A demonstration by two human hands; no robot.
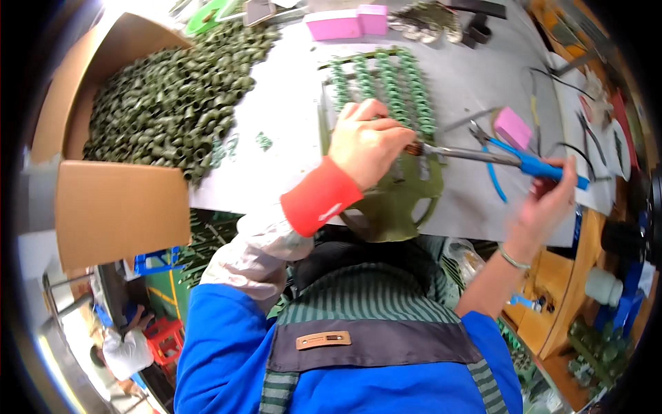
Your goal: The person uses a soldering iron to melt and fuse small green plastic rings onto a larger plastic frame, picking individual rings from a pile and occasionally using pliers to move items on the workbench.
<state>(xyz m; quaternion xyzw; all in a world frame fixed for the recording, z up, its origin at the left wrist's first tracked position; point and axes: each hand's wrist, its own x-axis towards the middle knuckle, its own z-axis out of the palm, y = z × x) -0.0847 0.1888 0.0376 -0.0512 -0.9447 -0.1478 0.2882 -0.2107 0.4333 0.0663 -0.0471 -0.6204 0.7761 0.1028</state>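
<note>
My right hand (541, 203) holds the blue handle of a long tool (476, 155) with a grey metal barrel, which looks like a soldering iron. Its brownish far end meets the fingers of my left hand (372, 141). That left hand, with a red cuff at the wrist, is closed over an olive-green plastic frame (393, 214); what its fingers pinch is hidden. Rows of light-green ring-like pieces (389, 83) line the far part of the frame. Blue-handled pliers (493, 169) lie under the tool, beside a pink block (512, 129).
A cardboard box (121, 214) lies at the left, with a heap of olive-green curved tubes (172, 103) spilling from it. Small green bits (264, 141) lie on the pale tabletop. Pink blocks (334, 25) and gloves (427, 21) are at the back. Cables (572, 83) run along the right.
</note>
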